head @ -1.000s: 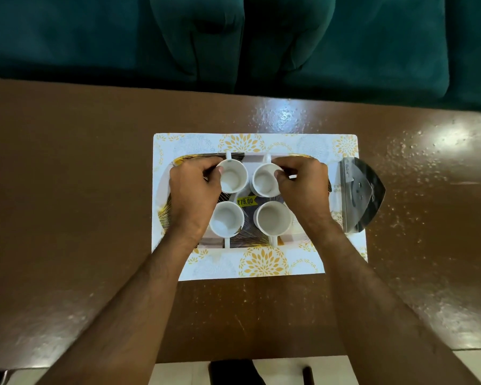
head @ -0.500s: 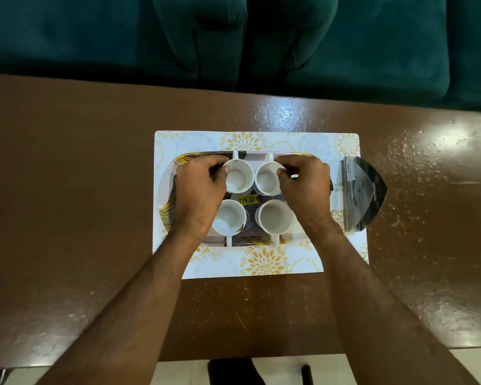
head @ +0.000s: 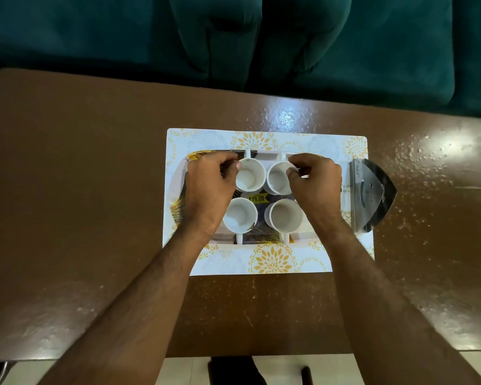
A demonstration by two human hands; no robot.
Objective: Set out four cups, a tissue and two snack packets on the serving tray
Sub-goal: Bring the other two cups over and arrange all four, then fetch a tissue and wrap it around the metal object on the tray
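Brown and shiny, the big table (head: 95,218) fills most of the room in front of a dark green sofa (head: 372,45). On it lies a white mat (head: 275,259) with yellow flowers. On the mat sits the serving tray (head: 178,215), dark with gold lines and a pale rim.

Four white cups stand on the tray, two behind and two in front, close together. So the cup part of the job looks done.

Both hands are over the back row. The left hand (head: 208,187) curls its fingers at the side of the back left cup (head: 250,175), pinching near its rim. The right hand (head: 315,184) does the same at the back right cup (head: 278,177). I think they are nudging the cups straight. The front left cup (head: 240,215) and front right cup (head: 286,216) stand alone, untouched.

A small yellow price sticker (head: 257,198) shows between the cups.

Just off the tray, on the right edge of the mat, stands a dark shiny stand (head: 372,193); I cannot tell what it holds.

No tissue on the tray yet, and no snack packets. Those are still left to do.
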